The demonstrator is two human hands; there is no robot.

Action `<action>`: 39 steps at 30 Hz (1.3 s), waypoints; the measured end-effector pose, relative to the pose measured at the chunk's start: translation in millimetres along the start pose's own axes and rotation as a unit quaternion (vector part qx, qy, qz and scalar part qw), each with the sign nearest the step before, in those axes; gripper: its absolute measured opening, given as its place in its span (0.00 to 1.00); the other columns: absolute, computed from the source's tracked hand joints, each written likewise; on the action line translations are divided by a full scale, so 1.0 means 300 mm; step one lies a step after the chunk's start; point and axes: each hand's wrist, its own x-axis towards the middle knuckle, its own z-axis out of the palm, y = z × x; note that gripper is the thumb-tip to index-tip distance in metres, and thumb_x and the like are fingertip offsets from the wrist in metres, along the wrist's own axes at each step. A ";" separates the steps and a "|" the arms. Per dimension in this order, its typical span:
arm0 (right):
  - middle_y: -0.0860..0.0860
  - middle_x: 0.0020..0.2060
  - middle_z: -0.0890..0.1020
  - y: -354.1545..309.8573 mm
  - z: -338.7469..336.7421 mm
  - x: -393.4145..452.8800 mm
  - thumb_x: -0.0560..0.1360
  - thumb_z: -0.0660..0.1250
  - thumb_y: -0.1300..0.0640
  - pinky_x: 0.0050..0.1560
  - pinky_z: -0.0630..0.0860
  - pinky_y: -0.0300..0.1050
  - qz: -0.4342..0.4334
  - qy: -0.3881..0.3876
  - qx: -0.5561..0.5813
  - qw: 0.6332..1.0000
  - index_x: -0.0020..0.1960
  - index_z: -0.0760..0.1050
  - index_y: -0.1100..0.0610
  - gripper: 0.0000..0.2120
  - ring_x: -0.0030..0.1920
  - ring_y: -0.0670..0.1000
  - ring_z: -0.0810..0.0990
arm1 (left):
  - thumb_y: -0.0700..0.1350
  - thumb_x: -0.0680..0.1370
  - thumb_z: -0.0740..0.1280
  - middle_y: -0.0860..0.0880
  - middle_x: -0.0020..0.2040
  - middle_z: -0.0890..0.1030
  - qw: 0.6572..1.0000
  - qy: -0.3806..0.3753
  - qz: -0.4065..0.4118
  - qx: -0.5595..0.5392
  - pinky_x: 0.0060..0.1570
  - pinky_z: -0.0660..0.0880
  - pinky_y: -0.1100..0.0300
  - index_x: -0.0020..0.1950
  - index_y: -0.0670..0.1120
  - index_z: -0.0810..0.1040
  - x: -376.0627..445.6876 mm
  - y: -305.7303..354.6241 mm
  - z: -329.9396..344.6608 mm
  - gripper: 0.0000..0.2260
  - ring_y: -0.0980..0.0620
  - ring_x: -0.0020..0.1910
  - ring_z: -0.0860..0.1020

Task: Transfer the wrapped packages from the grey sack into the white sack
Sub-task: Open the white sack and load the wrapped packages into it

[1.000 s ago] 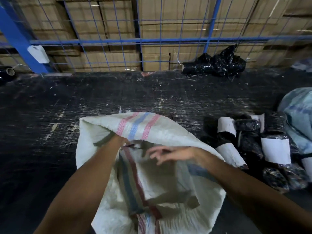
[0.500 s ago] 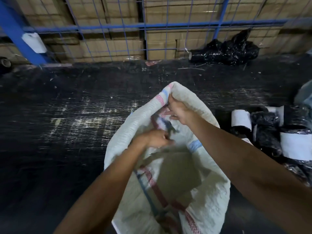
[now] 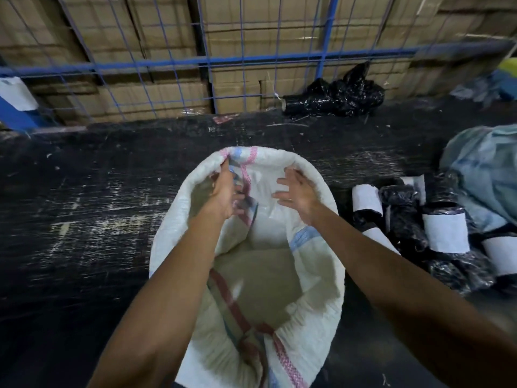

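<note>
The person is preparing the white sack (image 3: 316, 289), which is standing open-mouthed on the dark floor (image 3: 84, 219) and looks empty inside. The left hand (image 3: 223, 191) is pinching the far rim near the coloured stripe, while the right hand (image 3: 296, 191) is spread open inside the mouth, gripping nothing. The wrapped packages (image 3: 444, 233) are lying on the floor to the right, beside the grey sack (image 3: 486, 175). Next, I judge, a hand must reach right and grasp one package.
</note>
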 end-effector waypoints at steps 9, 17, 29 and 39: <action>0.54 0.40 0.81 -0.004 -0.203 -0.108 0.79 0.62 0.65 0.28 0.72 0.37 -0.010 -0.010 -0.036 0.999 0.51 0.81 0.62 0.08 0.29 0.49 0.74 | 0.42 0.78 0.64 0.48 0.33 0.77 0.985 -0.024 0.126 0.119 0.29 0.65 0.61 0.44 0.43 0.81 -0.145 -0.258 0.265 0.07 0.51 0.29 0.71; 0.52 0.42 0.83 0.086 -0.791 -0.131 0.79 0.64 0.62 0.40 0.74 0.43 -0.158 0.174 -0.164 0.958 0.47 0.81 0.54 0.08 0.36 0.45 0.80 | 0.44 0.78 0.66 0.52 0.35 0.76 0.927 -0.056 0.315 0.195 0.38 0.74 0.59 0.43 0.52 0.79 -0.275 -0.316 0.713 0.05 0.52 0.34 0.76; 0.62 0.71 0.63 0.413 -1.367 -0.066 0.66 0.77 0.42 0.64 0.69 0.67 -0.007 0.192 -0.354 0.915 0.77 0.45 0.38 0.52 0.68 0.68 0.69 | 0.60 0.72 0.72 0.40 0.72 0.57 0.927 0.012 0.017 0.376 0.63 0.71 0.45 0.78 0.60 0.49 -0.069 -0.724 1.179 0.43 0.33 0.66 0.68; 0.48 0.77 0.62 0.254 -1.345 -0.092 0.70 0.74 0.39 0.71 0.60 0.47 -0.096 0.071 -0.181 0.976 0.79 0.45 0.41 0.48 0.76 0.51 0.61 | 0.53 0.69 0.78 0.54 0.75 0.66 0.978 -0.111 0.132 0.118 0.67 0.70 0.54 0.75 0.68 0.57 -0.206 -0.435 1.080 0.42 0.52 0.70 0.70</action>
